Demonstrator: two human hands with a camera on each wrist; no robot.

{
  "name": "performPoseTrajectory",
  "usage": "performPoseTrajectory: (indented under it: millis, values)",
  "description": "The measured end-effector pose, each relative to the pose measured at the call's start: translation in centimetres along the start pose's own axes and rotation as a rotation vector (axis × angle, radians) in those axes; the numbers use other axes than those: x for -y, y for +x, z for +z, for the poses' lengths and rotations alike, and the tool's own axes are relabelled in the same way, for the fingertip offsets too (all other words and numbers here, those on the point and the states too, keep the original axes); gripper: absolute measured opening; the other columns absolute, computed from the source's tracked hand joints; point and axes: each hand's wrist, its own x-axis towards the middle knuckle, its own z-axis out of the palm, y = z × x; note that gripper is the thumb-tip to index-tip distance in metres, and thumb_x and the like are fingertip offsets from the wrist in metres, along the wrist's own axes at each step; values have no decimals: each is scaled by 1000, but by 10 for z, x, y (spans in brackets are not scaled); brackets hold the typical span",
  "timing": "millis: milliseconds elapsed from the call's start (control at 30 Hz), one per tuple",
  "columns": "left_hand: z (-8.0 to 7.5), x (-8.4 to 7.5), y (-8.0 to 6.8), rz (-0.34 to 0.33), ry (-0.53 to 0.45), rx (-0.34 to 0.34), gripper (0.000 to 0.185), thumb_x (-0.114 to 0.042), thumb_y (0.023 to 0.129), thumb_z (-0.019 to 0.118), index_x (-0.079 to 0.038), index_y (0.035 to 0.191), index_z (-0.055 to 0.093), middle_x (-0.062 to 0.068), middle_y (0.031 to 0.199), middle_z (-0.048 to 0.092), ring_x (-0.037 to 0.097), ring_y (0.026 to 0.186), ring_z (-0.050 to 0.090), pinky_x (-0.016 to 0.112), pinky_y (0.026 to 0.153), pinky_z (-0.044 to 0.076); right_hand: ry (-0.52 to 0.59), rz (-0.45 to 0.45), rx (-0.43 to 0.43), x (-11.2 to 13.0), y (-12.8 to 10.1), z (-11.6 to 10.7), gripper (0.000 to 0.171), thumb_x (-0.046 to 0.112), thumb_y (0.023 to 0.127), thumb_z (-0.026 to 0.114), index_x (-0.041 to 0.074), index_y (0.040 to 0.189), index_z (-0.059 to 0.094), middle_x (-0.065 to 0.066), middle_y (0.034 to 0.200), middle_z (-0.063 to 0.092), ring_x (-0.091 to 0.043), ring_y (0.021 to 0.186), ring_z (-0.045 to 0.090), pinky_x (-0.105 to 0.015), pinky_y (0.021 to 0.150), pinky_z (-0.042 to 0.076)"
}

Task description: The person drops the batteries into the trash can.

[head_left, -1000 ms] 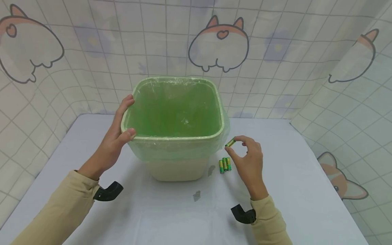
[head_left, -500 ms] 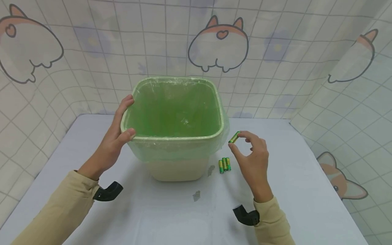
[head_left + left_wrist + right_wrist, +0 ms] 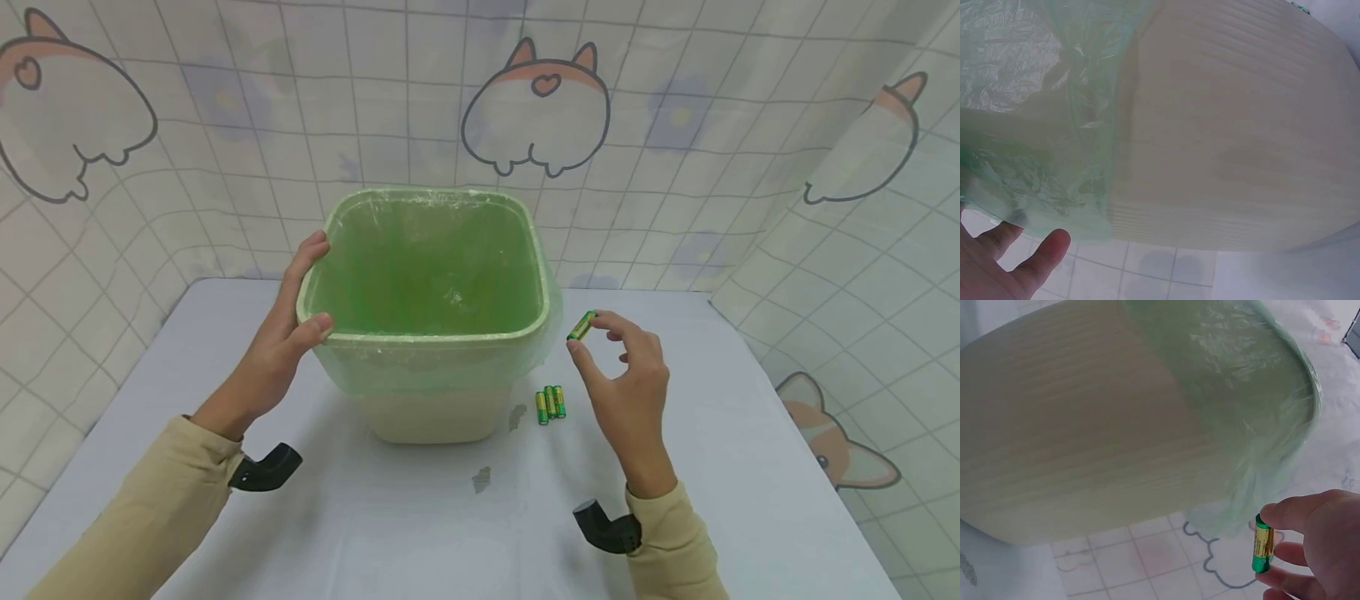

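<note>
While the head camera looks down on a white table point(image 3: 750, 467), the left hand point(image 3: 281, 342) holds the rim of a pale bin point(image 3: 431, 333) at its near-left corner, with the thumb hooked over the front edge and the fingers lying up along the left side. A green plastic liner point(image 3: 427, 267) fills the bin and folds over its rim. The right hand point(image 3: 626, 379) hangs above the table just right of the bin, pinching 1 green and gold battery point(image 3: 582, 325) between thumb and forefinger; the battery is tilted and sits close to the bin's right front corner, at about rim height. Lying on the table beside the bin's base, 3 more batteries point(image 3: 550, 403) rest side by side, under and left of the right hand. Behind the table hangs a checked curtain point(image 3: 675, 125) printed with cartoon animals.

From the left wrist, the bin's ribbed side point(image 3: 1241, 137) fills the view, the liner point(image 3: 1035, 106) draped over it at left. Only the thumb and part of the palm point(image 3: 1004, 262) show at the lower left, so the grip itself is out of sight here.

From the right wrist, the bin point(image 3: 1085, 444) and its overhanging liner point(image 3: 1241, 381) loom near. The battery point(image 3: 1263, 544) stands nearly upright, pinched at both ends between fingertip and thumb point(image 3: 1316, 550), clear of the bin.
</note>
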Motion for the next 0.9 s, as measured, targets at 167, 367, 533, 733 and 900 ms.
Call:
performPoseTrajectory:
  millis: [167, 367, 533, 733, 900]
  values:
    - [0, 0, 0, -5, 5, -1, 67, -19, 92, 41, -21, 154, 16, -14, 162, 3, 17, 151, 2, 69, 111, 10, 11, -22, -18, 3, 3, -2, 34, 12, 80, 76, 2, 112, 65, -11, 115, 69, -29, 99, 54, -35, 76, 37]
    - [0, 1, 0, 0, 4, -4, 67, -19, 91, 41, -21, 154, 16, -14, 162, 3, 15, 151, 0, 68, 112, 7, 43, -56, -37, 9, 8, -5, 32, 12, 81, 75, 2, 111, 66, -9, 114, 70, -28, 99, 56, -30, 77, 35]
    - [0, 1, 0, -4, 3, -1, 67, -19, 91, 41, -22, 154, 16, -14, 162, 3, 15, 151, 1, 69, 111, 9, 61, -78, -45, 14, 13, -8, 31, 12, 82, 74, 2, 110, 66, -9, 115, 70, -28, 98, 56, -28, 78, 35]
    - [0, 0, 0, -8, 4, -1, 67, -18, 91, 41, -22, 154, 16, -14, 162, 3, 15, 151, 1, 69, 111, 10, 87, -89, -44, 20, 16, -10, 32, 15, 82, 74, 3, 110, 67, -8, 114, 70, -25, 99, 56, -28, 79, 37]
    - [0, 0, 0, -6, 4, -1, 67, -18, 91, 41, -22, 154, 16, -13, 162, 3, 15, 151, 2, 69, 110, 10, 113, -107, -42, 24, 18, -10, 31, 15, 81, 74, 2, 110, 68, -7, 114, 71, -24, 98, 56, -35, 78, 39]
